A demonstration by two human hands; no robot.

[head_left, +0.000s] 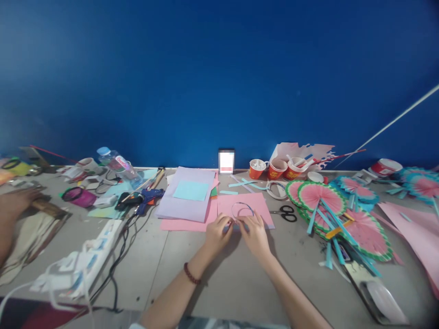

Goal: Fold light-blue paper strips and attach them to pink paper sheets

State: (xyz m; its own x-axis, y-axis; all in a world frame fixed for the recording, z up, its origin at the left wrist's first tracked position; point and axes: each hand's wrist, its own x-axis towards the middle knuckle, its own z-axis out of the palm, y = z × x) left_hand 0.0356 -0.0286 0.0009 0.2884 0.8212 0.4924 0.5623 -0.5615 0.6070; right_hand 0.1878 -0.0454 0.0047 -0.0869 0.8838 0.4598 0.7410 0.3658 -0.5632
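Observation:
My left hand and my right hand meet at the middle of the table, fingertips pinched close together. Between them they hold a thin looped strip, dark bluish, which arcs up above the fingers; its exact kind is too fine to tell. Under the hands lies pink paper, with lilac sheets and a light blue piece to the left. Black-handled scissors rest just right of the pink paper, below a roll of clear tape.
Pink and green paper fans cover the right side, near a computer mouse. Red paper cups line the back wall. Leftward are a blue glue gun, a bottle, a power strip and another person's hand.

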